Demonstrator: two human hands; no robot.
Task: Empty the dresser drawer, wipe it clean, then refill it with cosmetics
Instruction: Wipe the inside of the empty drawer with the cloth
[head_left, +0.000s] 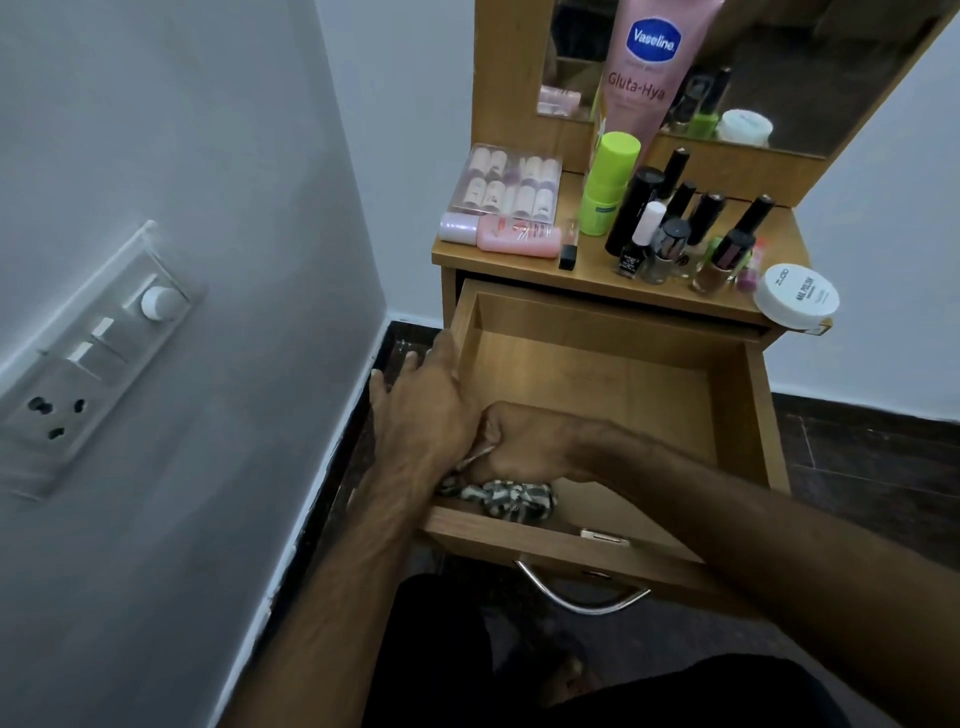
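The wooden drawer (623, 374) is pulled out and its bottom is bare. My right hand (524, 441) grips a patterned grey-and-white cloth (509, 496) at the drawer's near left corner. My left hand (421, 400) rests on the drawer's left wall with fingers spread over its outer side. Cosmetics stand on the dresser top (597, 270): a pink Vaseline tube (652, 67), a green bottle (608, 182), several dark nail polish bottles (670, 234), a false-nail box (509, 182), a pink tube (514, 236) and a white jar (797, 299).
A wall with a switch and socket panel (88, 364) is close on the left. A mirror (779, 62) sits behind the cosmetics. The drawer's metal handle (582, 597) hangs above my knees. A small pale item (605, 538) lies against the drawer's front wall. Dark floor surrounds the dresser.
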